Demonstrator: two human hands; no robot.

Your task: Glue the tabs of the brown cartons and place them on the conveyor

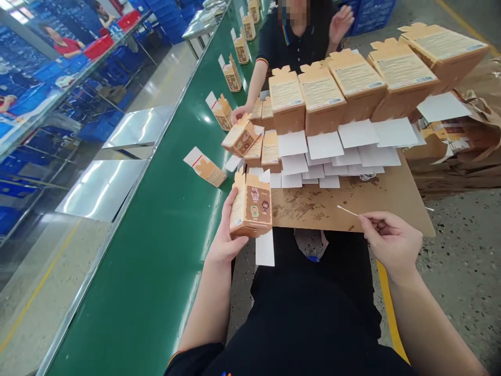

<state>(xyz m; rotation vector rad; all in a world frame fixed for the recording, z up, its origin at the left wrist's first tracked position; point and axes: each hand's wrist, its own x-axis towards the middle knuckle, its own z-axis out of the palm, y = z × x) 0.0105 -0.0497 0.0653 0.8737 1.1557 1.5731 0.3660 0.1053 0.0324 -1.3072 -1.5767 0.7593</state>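
My left hand [226, 236] grips a small brown printed carton [258, 206] by its side and bottom. Cartoon figures show on the carton's dark face, its top flaps stand up, and a white flap hangs below it. On the right, my right hand [389, 237] pinches a cotton swab [347, 210] between thumb and fingertips, its white tip pointing left. The swab is apart from the carton. Just beyond the held carton, a co-worker's hand [240, 112] touches another printed carton [239, 137].
Several cartons [287, 99] with white flaps stand in rows on a brown board [324, 206] with dark smudges. More cartons [211, 172] line the green conveyor belt [156, 250]. A co-worker [301, 31] sits opposite. Brown bags [469, 141] lie at the right.
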